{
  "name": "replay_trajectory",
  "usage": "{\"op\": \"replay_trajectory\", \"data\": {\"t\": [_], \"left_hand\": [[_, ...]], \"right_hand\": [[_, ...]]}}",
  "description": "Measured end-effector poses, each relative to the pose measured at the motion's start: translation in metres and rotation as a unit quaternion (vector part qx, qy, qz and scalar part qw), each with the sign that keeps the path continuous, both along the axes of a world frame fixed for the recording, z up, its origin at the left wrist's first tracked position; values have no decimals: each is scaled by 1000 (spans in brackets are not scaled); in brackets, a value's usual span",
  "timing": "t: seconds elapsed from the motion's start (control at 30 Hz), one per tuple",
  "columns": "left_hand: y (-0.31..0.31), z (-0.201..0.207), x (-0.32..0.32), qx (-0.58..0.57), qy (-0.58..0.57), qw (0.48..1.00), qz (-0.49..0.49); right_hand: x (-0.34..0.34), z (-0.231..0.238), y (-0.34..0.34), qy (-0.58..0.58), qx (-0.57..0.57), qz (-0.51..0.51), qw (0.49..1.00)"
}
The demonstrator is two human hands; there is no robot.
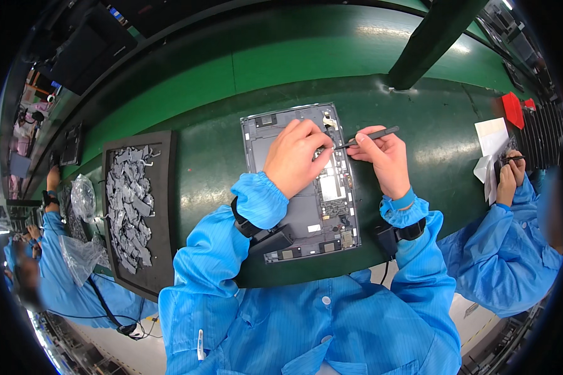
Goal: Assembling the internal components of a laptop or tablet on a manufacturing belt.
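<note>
An opened, flat grey device housing (275, 181), like a tablet or laptop shell, lies on the green bench with its circuit board (331, 187) exposed along the right side. Over its upper middle rests my left hand (299, 156), fingers bent and thumb and fingertips drawn together at the board's edge. Whatever they pinch is hidden. At the housing's right edge, my right hand (385, 159) grips a slim black pointed tool (381, 133), possibly tweezers. The tool's thin tip reaches the board beside my left fingertips.
Left of the housing stands a dark foam tray (170, 212) heaped with small grey pieces (130, 206). Clear plastic bags (83, 197) lie beyond it. A dark green post (428, 47) rises at the back. Co-workers sit on both sides; the right one handles white sheets (493, 140) near red objects (513, 110).
</note>
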State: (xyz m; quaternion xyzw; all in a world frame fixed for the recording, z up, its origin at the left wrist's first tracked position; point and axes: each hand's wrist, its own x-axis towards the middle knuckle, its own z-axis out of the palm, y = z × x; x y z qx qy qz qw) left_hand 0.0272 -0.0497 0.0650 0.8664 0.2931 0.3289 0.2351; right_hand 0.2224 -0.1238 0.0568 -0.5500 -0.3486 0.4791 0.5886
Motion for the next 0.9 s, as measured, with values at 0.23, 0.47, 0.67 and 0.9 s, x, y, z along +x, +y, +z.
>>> {"op": "replay_trajectory", "data": {"t": [0.23,0.47,0.67,0.9], "left_hand": [[0,-1,0,-2,4,1000,1],[0,-2,0,6,1,1000,2],[0,-1,1,9,2,1000,0],[-1,-1,0,9,-2,1000,-2]], "right_hand": [[-1,0,0,29,-5,-6,1000],[-3,-1,1,22,2,-9,1000],[-2,-2,1,8,18,-5,1000],[-2,-3,1,4,25,-4,1000]]}}
